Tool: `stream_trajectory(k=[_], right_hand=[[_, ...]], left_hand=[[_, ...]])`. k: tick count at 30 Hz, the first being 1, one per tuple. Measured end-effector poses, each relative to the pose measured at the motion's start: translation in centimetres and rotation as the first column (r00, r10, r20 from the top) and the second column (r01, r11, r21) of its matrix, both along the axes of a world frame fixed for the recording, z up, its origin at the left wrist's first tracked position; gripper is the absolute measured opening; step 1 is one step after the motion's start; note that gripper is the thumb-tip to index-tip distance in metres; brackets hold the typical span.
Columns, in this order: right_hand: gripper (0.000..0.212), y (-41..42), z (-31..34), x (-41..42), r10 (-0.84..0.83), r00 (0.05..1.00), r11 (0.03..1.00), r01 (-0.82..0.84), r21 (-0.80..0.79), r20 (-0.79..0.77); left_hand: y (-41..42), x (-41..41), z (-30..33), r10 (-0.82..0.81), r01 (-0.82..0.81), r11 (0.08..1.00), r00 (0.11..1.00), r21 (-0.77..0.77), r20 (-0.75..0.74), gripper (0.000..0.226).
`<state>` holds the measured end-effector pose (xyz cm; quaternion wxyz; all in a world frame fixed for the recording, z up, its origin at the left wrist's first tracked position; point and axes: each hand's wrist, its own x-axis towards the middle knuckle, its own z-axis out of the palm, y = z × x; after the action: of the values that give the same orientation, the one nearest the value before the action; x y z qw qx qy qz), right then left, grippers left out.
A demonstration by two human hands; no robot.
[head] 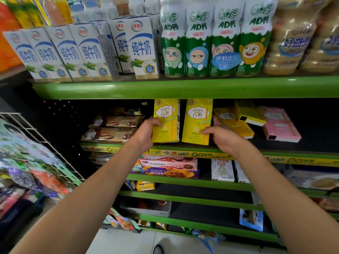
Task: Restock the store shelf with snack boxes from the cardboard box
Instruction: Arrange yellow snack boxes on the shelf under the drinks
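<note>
A green metal store shelf fills the aisle, its upper tier lined with white milk cartons at left, green-and-white AD calcium drink bottles at centre and pale yoghurt drink bottles at right. At far left, a white wire rack carries bagged snacks.

On the tier below, a person with two bare forearms reaches in from the aisle and stands two yellow Pejoy snack boxes upright, side by side, at the front edge of the shelf. The left hand grips the left yellow box, its fingers curled round the box's left edge. The right hand holds the right yellow box, thumb across the lower front and fingers wrapped behind its right side. A narrow gap separates the two boxes.

Just right of that hand, more yellow boxes lie tipped and overlapping on the same tier, with a pink snack box flat beside them. To the left, two Franzzi biscuit packs sit stacked.

Lower tiers hold pink and purple cookie boxes, white stick-biscuit boxes, a small yellow carton, a grey tray and a blue packet.
</note>
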<state>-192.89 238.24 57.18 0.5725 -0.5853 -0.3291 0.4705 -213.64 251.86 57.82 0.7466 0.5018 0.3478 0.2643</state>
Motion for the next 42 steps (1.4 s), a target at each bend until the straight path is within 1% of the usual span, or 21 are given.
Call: stream_trajectory(k=[1, 3, 5, 7, 9, 10, 12, 13, 14, 15, 17, 19, 22, 25, 29, 32, 34, 36, 37, 39, 42], right_hand=[[0.064, 0.0, 0.0, 0.0, 0.007, 1.0, 1.0, -0.007, -0.002, 0.008], [0.063, 0.0, 0.0, 0.0, 0.018, 1.0, 1.0, -0.018, -0.001, 0.015], [0.056, 0.2, -0.1, 0.1, 0.01, 1.0, 1.0, -0.01, -0.003, -0.006], [0.042, 0.3, -0.1, 0.0, 0.014, 0.999, 1.0, -0.014, 0.003, -0.044], [0.035, 0.2, 0.2, -0.1, 0.062, 0.997, 0.998, -0.063, -0.014, -0.036], [0.044, 0.2, 0.3, -0.3, 0.08, 0.997, 0.996, -0.081, -0.036, -0.01], [0.084, 0.1, 0.2, -0.4, 0.069, 0.996, 0.995, -0.065, -0.078, 0.053], [0.092, 0.1, 0.0, -0.5, 0.063, 0.992, 0.995, -0.054, -0.078, 0.109], [0.088, 0.1, -0.1, -0.7, 0.058, 0.985, 0.996, -0.047, -0.071, 0.165], [0.079, 0.0, -0.1, -0.9, 0.057, 0.977, 0.997, -0.045, -0.064, 0.205], [0.066, 0.2, -0.1, -1.1, 0.021, 0.966, 1.0, -0.015, -0.026, 0.258], [0.07, 0.4, 0.3, -1.3, -0.038, 0.948, 0.999, 0.033, 0.021, 0.315], [0.078, 1.2, 1.1, -1.7, -0.13, 0.898, 0.991, 0.112, 0.067, 0.42], [0.074, 1.9, 0.7, -2.5, -0.107, 0.847, 0.994, 0.092, 0.055, 0.521], [0.07, 2.2, -0.3, -2.9, -0.06, 0.844, 0.997, 0.076, -0.008, 0.532], [0.07, 2.7, 0.2, -3.1, -0.033, 0.836, 0.998, 0.058, -0.028, 0.548], [0.073, 3.3, 0.5, -3.7, -0.037, 0.857, 0.998, 0.053, -0.017, 0.515], [0.078, 4.1, 0.7, -4.7, -0.042, 0.876, 0.999, 0.05, -0.004, 0.48], [0.077, 4.6, 0.7, -5.2, -0.042, 0.882, 0.999, 0.051, -0.005, 0.469], [0.065, 5.7, 0.7, -6.3, -0.026, 0.893, 0.999, 0.044, -0.03, 0.448], [0.049, 7.0, 0.5, -7.4, 0.019, 0.886, 0.992, 0.043, -0.122, 0.463]], left_hand=[[0.0, 0.2, 0.2, 0.007, -0.008, 1.0, 1.0, -0.016, -0.008, 0.033], [-0.3, 1.1, 0.4, 0.023, -0.024, 0.999, 0.999, -0.027, -0.045, 0.029], [-0.9, 2.4, 0.4, 0.047, -0.044, 0.999, 0.992, 0.028, -0.121, 0.034], [-1.7, 3.8, 0.4, 0.068, -0.045, 0.992, 0.978, 0.121, -0.196, 0.042], [-2.6, 4.8, 0.6, 0.064, -0.037, 0.99, 0.978, 0.138, -0.198, 0.047], [-2.9, 5.2, 0.8, 0.052, -0.026, 0.991, 0.981, 0.134, -0.188, 0.048], [-3.5, 5.9, 1.0, 0.029, -0.003, 0.99, 0.982, 0.141, -0.184, 0.047], [-3.8, 6.1, 1.1, 0.021, 0.007, 0.988, 0.983, 0.151, -0.184, 0.046], [-4.1, 6.2, 1.2, 0.013, 0.018, 0.986, 0.983, 0.167, -0.181, 0.046], [-4.4, 6.3, 1.4, 0.004, 0.029, 0.982, 0.984, 0.186, -0.176, 0.045], [-4.5, 6.2, 1.8, -0.017, 0.046, 0.975, 0.991, 0.219, -0.133, 0.041], [-4.2, 5.8, 2.3, -0.017, 0.042, 0.961, 0.996, 0.273, -0.093, 0.044], [-3.6, 5.0, 2.9, 0.004, 0.054, 0.91, 0.99, 0.411, -0.138, 0.053], [-3.6, 3.7, 2.4, 0.033, 0.063, 0.868, 0.983, 0.493, -0.183, 0.05], [-3.7, 2.6, 1.2, 0.026, 0.148, 0.857, 0.945, 0.494, -0.327, 0.051], [-3.3, 2.1, 1.8, 0.053, 0.152, 0.837, 0.933, 0.525, -0.356, 0.05], [-2.6, 1.5, 2.5, 0.077, 0.156, 0.82, 0.924, 0.551, -0.375, 0.05], [-1.5, 0.7, 3.0, 0.1, 0.156, 0.824, 0.906, 0.544, -0.412, 0.049], [-0.9, 0.3, 3.2, 0.114, 0.156, 0.83, 0.892, 0.536, -0.436, 0.049], [0.1, -0.5, 3.4, 0.15, 0.182, 0.818, 0.849, 0.546, -0.507, 0.046], [0.7, -1.6, 3.6, 0.207, 0.297, 0.738, 0.756, 0.606, -0.621, 0.041]])
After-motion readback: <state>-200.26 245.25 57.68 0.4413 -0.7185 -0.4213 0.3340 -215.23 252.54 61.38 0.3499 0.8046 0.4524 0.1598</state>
